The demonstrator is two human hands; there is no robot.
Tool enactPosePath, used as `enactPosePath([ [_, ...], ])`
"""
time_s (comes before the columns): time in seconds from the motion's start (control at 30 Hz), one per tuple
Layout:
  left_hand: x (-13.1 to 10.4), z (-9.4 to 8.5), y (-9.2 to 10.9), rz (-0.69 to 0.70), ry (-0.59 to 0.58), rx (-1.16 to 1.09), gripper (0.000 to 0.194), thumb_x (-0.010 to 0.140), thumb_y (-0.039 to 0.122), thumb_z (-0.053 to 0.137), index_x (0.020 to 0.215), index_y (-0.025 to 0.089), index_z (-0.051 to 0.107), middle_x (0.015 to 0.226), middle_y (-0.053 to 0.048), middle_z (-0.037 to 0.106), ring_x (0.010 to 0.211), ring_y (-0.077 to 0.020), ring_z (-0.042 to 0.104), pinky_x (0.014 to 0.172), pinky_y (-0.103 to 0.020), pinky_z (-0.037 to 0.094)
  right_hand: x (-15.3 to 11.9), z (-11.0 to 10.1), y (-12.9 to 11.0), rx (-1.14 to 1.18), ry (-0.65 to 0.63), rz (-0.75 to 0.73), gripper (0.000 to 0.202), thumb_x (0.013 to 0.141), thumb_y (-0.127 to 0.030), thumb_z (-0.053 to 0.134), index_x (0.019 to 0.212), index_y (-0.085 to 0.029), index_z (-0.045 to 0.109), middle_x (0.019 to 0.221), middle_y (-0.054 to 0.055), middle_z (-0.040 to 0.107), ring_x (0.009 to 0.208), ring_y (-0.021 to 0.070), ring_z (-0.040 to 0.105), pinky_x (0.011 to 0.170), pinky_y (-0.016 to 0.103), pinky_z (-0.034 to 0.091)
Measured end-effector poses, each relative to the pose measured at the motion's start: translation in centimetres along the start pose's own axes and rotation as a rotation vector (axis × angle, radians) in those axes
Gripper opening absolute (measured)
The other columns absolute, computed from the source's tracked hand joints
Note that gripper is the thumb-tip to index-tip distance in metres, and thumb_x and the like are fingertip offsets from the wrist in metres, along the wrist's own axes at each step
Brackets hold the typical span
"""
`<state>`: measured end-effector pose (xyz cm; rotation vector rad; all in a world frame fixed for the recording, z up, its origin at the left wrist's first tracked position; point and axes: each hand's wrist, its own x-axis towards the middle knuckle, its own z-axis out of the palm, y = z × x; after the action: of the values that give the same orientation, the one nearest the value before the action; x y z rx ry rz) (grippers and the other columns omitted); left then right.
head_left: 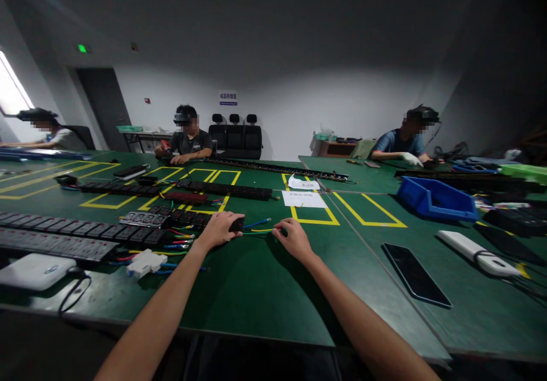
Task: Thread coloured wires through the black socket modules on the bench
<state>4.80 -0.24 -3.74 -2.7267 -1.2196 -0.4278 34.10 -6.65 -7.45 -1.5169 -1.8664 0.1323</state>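
My left hand (219, 230) is closed around the end of a black socket strip (188, 217) lying on the green table. Out of that end come a blue wire (256, 222) and a yellow-green wire (258, 232), both pointing right. The blue wire's tip is free. My right hand (293, 236) pinches the far end of the yellow-green wire between thumb and fingers. Left of my hands lie several more socket strips (81, 230) with coloured wire ends, and a white plastic block (146, 263) with blue wires.
A white power bank (37, 271) lies near left. Toward the right are a phone (415, 274), a white elongated device (477, 253) with a cable, and a blue bin (436, 199). Paper sheets (304, 199) lie ahead between yellow tape lines. Several people sit across the table.
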Motion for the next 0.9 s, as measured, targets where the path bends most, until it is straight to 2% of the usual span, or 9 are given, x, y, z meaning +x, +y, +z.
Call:
enactPosePath([
  [0.2, 0.0, -0.1, 0.7, 0.030, 0.022, -0.020, 0.051, 0.095, 0.049, 0.065, 0.136, 0.019, 0.058, 0.128, -0.011, 0.063, 0.117, -0.0287, 0.061, 0.102, -0.054, 0.049, 0.0, -0.1, 0.7, -0.053, -0.044, 0.049, 0.023, 0.095, -0.038, 0.060, 0.101, -0.021, 0.075, 0.098, 0.007, 0.071, 0.094, 0.0203, 0.065, 0.083, 0.029, 0.046],
  [0.4, 0.1, 0.2, 1.4, 0.021, 0.030, -0.030, 0.052, 0.096, 0.052, 0.063, 0.135, 0.019, 0.058, 0.127, -0.011, 0.063, 0.116, -0.0282, 0.061, 0.102, -0.054, 0.048, -0.1, -0.2, 0.6, -0.098, -0.078, 0.068, 0.026, 0.097, -0.039, 0.057, 0.099, -0.021, 0.075, 0.096, 0.007, 0.073, 0.094, 0.0201, 0.064, 0.081, 0.028, 0.043],
  [0.53, 0.0, 0.3, 1.1, 0.000, 0.031, -0.022, 0.051, 0.097, 0.053, 0.062, 0.135, 0.019, 0.058, 0.129, -0.011, 0.062, 0.119, -0.0290, 0.060, 0.105, -0.056, 0.046, -0.1, -0.3, 0.4, -0.120, -0.097, 0.074, 0.026, 0.096, -0.038, 0.057, 0.097, -0.021, 0.075, 0.093, 0.007, 0.073, 0.092, 0.0200, 0.064, 0.077, 0.027, 0.042],
  [0.73, -0.3, 0.2, 0.1, -0.065, 0.017, -0.017, 0.045, 0.099, 0.047, 0.062, 0.133, 0.018, 0.059, 0.132, -0.011, 0.062, 0.118, -0.0279, 0.061, 0.102, -0.054, 0.050, -0.2, -0.4, 0.4, -0.144, -0.106, 0.079, 0.026, 0.097, -0.040, 0.056, 0.093, -0.021, 0.074, 0.092, 0.007, 0.073, 0.090, 0.0203, 0.064, 0.074, 0.028, 0.042],
  [0.9, 0.0, 0.7, 0.4, -0.108, 0.027, -0.006, 0.043, 0.099, 0.045, 0.062, 0.133, 0.019, 0.059, 0.135, -0.012, 0.060, 0.120, -0.0284, 0.060, 0.104, -0.054, 0.049, -0.2, -0.5, 0.3, -0.166, -0.107, 0.073, 0.026, 0.097, -0.039, 0.056, 0.092, -0.021, 0.074, 0.092, 0.007, 0.073, 0.089, 0.0202, 0.064, 0.073, 0.028, 0.042],
])
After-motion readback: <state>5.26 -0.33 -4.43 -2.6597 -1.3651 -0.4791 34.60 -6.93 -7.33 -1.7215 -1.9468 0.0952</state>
